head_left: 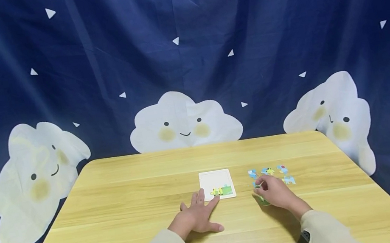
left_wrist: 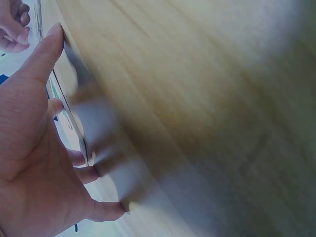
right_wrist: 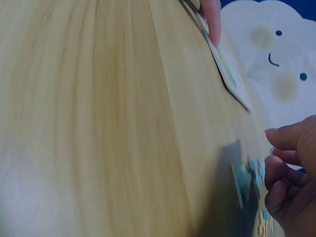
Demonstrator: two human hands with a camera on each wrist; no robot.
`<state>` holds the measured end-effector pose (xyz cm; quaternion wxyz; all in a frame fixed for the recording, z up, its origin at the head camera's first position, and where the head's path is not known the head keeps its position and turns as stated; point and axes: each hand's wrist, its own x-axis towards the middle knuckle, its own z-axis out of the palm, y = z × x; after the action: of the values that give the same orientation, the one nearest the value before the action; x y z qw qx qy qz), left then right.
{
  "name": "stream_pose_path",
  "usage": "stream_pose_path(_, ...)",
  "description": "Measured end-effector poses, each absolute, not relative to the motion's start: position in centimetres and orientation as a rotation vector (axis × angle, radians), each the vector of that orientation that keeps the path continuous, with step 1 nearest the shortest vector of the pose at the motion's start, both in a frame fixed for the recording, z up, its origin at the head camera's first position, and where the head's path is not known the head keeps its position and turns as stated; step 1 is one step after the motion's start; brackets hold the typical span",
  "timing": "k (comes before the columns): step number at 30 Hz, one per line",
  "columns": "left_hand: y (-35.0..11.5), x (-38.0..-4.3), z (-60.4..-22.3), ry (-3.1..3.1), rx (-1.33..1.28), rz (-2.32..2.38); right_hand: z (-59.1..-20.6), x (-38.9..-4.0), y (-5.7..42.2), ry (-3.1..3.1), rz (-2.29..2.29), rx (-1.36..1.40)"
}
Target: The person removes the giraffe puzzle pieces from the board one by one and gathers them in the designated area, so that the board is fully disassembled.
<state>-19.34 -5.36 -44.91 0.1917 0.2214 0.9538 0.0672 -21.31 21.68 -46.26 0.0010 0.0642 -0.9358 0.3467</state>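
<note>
My left hand (head_left: 197,215) lies spread at the near edge of a white puzzle tray (head_left: 215,177), its thumb and fingers straight. One fingertip touches the tray's front rim beside joined yellow and green puzzle pieces (head_left: 226,190) in the lower right corner. My right hand (head_left: 278,191) hovers over loose pieces to the right of the tray, thumb and fingers curled toward each other. A green puzzle piece (right_wrist: 241,183) lies under it on the table. A bit of green shows at its fingertips in the head view; I cannot tell whether they pinch it.
Several loose blue puzzle pieces, one with a red spot (head_left: 282,169) and one with yellow (head_left: 267,171), lie beyond the right hand. The wooden table (head_left: 133,192) ends at a dark blue curtain (head_left: 153,59) with clouds printed on it.
</note>
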Motion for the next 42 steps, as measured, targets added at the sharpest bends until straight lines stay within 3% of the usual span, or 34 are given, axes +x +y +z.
stream_pose_path(42,-5.3,-19.4,-44.8,2.678,0.629,0.15,-46.5,-25.0,13.1,-2.978,1.113,0.603)
